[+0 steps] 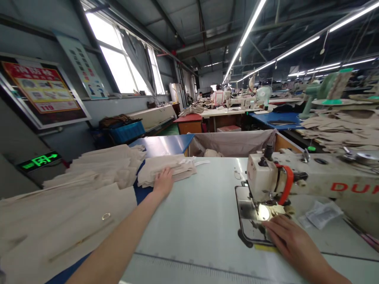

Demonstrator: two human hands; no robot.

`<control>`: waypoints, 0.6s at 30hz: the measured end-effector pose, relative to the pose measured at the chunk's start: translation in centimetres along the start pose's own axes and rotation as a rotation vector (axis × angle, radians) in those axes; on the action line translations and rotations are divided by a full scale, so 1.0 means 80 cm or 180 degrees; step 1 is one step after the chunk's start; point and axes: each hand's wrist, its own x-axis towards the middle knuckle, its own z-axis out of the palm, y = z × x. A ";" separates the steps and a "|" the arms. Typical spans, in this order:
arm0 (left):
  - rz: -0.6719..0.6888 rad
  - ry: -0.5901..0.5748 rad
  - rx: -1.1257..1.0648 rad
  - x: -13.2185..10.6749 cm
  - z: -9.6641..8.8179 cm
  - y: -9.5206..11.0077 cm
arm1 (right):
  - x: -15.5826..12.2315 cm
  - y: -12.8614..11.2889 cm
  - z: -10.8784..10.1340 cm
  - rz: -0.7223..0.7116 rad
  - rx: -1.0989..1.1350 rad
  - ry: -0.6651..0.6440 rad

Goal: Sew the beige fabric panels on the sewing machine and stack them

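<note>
Evidently, the main hazard lies at the needle area of the sewing machine (263, 177), where the fingers of the right hand (291, 240) are placed close to the lit metal plate (245, 205). In judgement, a finger could be pricked or pinched if the machine were started in this posture. The fingers are extended, but whether anything is grasped by them cannot be told.

The left hand (164, 184) is laid over the stack of beige cloth (184, 169) at the left edge of the pale surface (195, 228); whether any layer is gripped cannot be determined. The layers could be slid askew by an uneven pull, and the loose white strips (202, 162) beside the stack could be caught and dragged along. The larger cloth pile (97, 169) is set just to the left, so pieces could be mixed or disturbed by the forearm.

The right fingertips, the needle and whatever may lie beneath them are obscured by glare and machine parts. The left thumb is not seen. The machine is cut off at the right edge, its lettering incomplete, and the contents of the lined bin (233, 142) are mostly concealed.
</note>
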 end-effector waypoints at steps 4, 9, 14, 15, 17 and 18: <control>-0.0126 -0.0049 0.0194 -0.053 0.004 -0.004 | 0.000 0.004 -0.002 -0.0248 -0.0052 0.0216; -0.0185 -0.0131 0.0418 -0.161 -0.007 -0.028 | -0.001 0.012 -0.001 -0.0566 -0.0153 0.0421; -0.0677 -0.0079 0.0513 -0.249 -0.036 -0.082 | -0.005 0.018 0.004 -0.0615 -0.0131 0.0388; -0.0957 -0.0185 0.0487 -0.254 -0.043 -0.089 | -0.006 0.018 0.005 -0.0581 -0.0099 0.0364; -0.1345 -0.0488 0.0392 -0.254 -0.053 -0.096 | -0.008 0.020 0.007 -0.0502 -0.0028 0.0305; -0.1418 -0.0631 0.0348 -0.250 -0.057 -0.096 | -0.009 0.020 0.007 -0.0462 0.0000 0.0276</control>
